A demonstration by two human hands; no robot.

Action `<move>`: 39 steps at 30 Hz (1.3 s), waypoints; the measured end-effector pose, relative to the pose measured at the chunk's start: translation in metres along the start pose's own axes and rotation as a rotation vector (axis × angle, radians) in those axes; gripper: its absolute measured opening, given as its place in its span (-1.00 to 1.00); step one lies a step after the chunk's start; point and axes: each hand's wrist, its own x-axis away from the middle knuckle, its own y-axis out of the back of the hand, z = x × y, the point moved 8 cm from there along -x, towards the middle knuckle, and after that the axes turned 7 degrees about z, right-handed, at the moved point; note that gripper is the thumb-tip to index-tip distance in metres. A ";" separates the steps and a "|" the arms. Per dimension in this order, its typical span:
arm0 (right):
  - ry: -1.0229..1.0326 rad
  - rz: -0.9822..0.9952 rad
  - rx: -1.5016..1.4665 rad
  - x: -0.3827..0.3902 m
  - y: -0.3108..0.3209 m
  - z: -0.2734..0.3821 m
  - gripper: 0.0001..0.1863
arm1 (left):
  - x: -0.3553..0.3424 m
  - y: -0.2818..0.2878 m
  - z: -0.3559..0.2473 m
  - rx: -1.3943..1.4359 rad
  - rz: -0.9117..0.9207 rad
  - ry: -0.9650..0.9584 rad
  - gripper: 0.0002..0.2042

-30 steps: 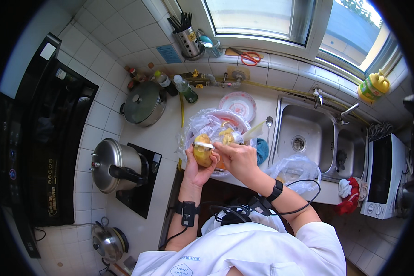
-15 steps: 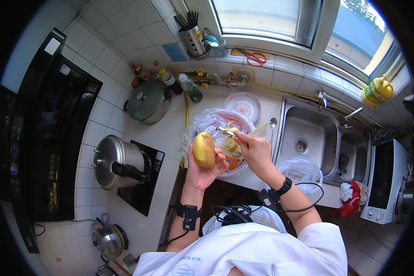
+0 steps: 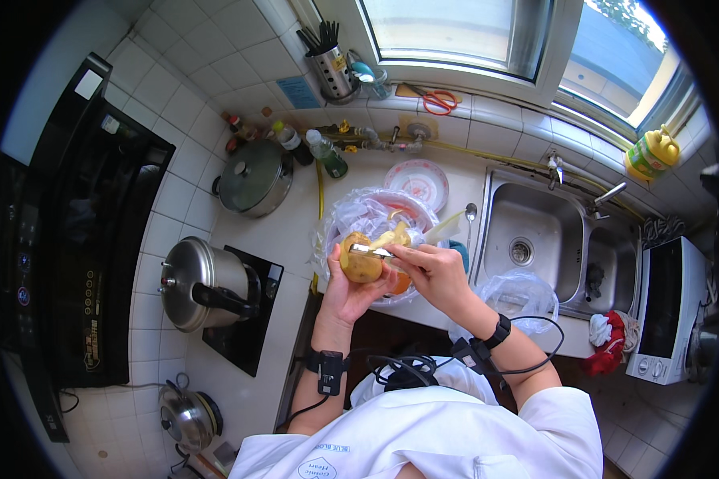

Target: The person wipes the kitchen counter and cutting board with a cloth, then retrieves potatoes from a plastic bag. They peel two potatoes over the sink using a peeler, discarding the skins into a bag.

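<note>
Potato point(image 3: 363, 268) in left hand point(image 3: 345, 295), peeler point(image 3: 371, 251) against it in right hand point(image 3: 437, 273).

Two hands point(image 3: 347, 297) point(image 3: 435, 273), one potato point(image 3: 363, 270) and one peeler point(image 3: 369, 251) meet at one lined basin point(image 3: 425, 211), with one plate point(image 3: 417, 184) beyond it, two sink bowls point(image 3: 539, 214) point(image 3: 613, 267) right of it, one pressure cooker point(image 3: 204, 283) left.

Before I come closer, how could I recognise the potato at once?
Left of the steel sink, find the plastic-lined bowl. Over its near left part, the left hand holds the potato: rounded and brownish yellow, thicker than the thin, pale peelings beside it.
</note>
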 end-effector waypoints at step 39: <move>-0.184 0.017 0.377 0.000 -0.019 -0.021 -0.74 | 0.024 0.007 -0.005 -0.515 -0.010 -0.147 -0.48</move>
